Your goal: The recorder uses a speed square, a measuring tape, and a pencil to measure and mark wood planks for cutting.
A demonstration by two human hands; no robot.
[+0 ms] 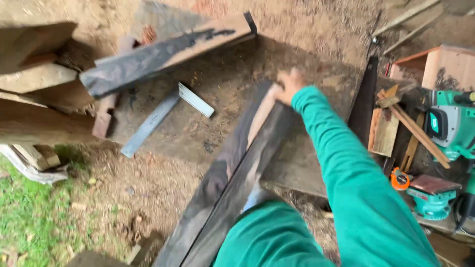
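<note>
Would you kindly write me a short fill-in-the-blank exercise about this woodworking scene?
1. The right hand rests on the far end of a long dark ____.
2. The metal square lies to the ____ of that hand.
3. The sleeve on the right arm is ____.
4. The tape measure near the green power tools is ____.

Missing words: plank; left; green; orange

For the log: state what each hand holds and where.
Right hand rests at the far end of the dark plank; blur hides its hold. Left hand hidden.
</note>
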